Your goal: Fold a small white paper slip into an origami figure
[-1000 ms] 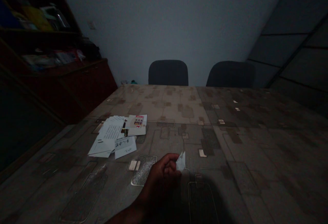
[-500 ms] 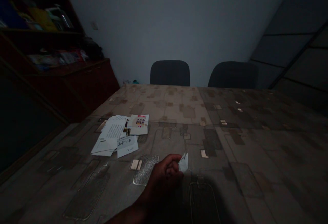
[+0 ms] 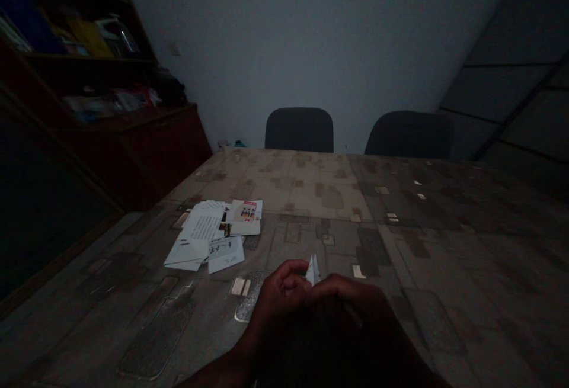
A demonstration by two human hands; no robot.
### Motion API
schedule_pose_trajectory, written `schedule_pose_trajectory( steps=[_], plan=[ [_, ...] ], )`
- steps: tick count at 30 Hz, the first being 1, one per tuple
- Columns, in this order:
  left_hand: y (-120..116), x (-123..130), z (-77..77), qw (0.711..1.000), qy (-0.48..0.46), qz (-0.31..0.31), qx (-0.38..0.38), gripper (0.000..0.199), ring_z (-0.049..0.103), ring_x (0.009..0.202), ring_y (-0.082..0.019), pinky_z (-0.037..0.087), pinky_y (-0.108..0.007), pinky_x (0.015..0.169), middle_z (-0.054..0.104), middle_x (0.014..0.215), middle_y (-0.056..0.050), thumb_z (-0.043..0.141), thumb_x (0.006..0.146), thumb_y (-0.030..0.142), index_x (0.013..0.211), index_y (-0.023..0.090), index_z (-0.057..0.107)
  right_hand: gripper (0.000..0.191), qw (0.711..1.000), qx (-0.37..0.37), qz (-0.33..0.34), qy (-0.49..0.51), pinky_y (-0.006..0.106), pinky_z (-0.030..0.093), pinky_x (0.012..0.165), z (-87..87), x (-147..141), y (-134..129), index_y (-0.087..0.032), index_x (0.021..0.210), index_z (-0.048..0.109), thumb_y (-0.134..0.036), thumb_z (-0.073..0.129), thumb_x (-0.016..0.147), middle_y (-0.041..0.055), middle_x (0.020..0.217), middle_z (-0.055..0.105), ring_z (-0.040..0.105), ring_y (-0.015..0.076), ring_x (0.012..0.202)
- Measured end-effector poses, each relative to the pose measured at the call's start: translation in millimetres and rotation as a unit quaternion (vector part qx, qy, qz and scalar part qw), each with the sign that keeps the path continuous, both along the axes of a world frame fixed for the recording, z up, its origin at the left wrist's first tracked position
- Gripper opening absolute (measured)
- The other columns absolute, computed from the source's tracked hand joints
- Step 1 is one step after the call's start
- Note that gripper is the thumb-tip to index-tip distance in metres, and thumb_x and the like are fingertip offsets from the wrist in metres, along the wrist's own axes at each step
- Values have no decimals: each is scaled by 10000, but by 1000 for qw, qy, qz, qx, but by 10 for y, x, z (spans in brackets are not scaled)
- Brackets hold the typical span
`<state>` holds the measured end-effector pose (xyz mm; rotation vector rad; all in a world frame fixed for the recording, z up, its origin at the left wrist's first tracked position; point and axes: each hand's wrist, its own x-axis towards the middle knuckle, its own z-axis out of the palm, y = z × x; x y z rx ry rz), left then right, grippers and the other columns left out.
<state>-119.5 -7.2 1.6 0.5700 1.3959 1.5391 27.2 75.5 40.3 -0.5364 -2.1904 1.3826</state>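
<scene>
Near the table's front, my left hand (image 3: 284, 290) is closed on a small folded piece of white paper (image 3: 313, 271), whose pointed tip sticks up past the fingers. My right hand (image 3: 349, 299) meets it from the other side, fingers curled and pressed against the paper's lower part. Both hands hide that lower part, and the right fingertips are in deep shadow. Beyond them to the left lies a spread of white printed cards and papers (image 3: 195, 243), one with dark handwriting (image 3: 226, 253) and one with a red-edged picture (image 3: 248, 211).
A patterned cloth covers the table (image 3: 306, 183). Two dark chairs, one in the middle (image 3: 299, 130) and one to the right (image 3: 409, 134), stand at the far edge before a pale wall. A dark red cabinet (image 3: 164, 151) with loaded shelves stands at the left. The room is dim.
My right hand has come in from below and now meets the left at the paper. The paper shows more upright and narrower. The view has shifted slightly.
</scene>
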Motion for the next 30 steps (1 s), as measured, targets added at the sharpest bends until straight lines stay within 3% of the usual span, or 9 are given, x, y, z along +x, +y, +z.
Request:
schedule_pose_trajectory(
  steps=[2,4,8,18,24,30],
  plan=[
    [-25,24,-5,1000,14,-3,-8,338,512,509,-105,358,-196,487,568,607,62,647,708,224,1022,165,533,237,998,65,-15,-10,286,515,681,-40,-36,176,-238,848,659,-227,443,943,12,750,663,633,165,694],
    [-51,54,11,999,32,-6,-20,284,503,497,-96,343,-183,471,554,603,76,603,713,173,986,187,528,239,985,169,-42,-14,283,491,644,-99,-17,291,-229,842,654,-176,431,909,20,737,653,624,172,693],
    [-74,80,38,1000,18,-10,-2,210,501,504,-84,349,-173,480,547,611,85,597,737,170,927,201,513,213,961,274,22,-17,316,478,731,-237,22,340,-211,951,652,-118,468,896,52,856,670,621,190,811],
    [-44,35,8,997,-4,-58,42,146,534,530,-99,392,-200,524,581,599,46,604,834,267,916,151,573,191,967,255,8,22,283,484,669,-290,-65,295,-196,894,671,-126,494,903,52,802,681,638,178,748],
    [-22,7,4,996,-2,-70,46,190,593,675,-109,417,-202,607,663,825,-17,670,786,193,966,137,649,187,978,210,-3,-4,295,499,680,-266,-38,316,-214,885,684,-132,516,883,41,828,683,647,179,759],
    [-34,0,34,995,13,-89,51,161,593,700,-114,419,-211,656,665,767,-6,675,777,178,931,133,677,186,975,220,4,14,282,501,654,-257,-36,324,-211,893,680,-118,521,870,34,813,679,646,169,743]
  ],
)
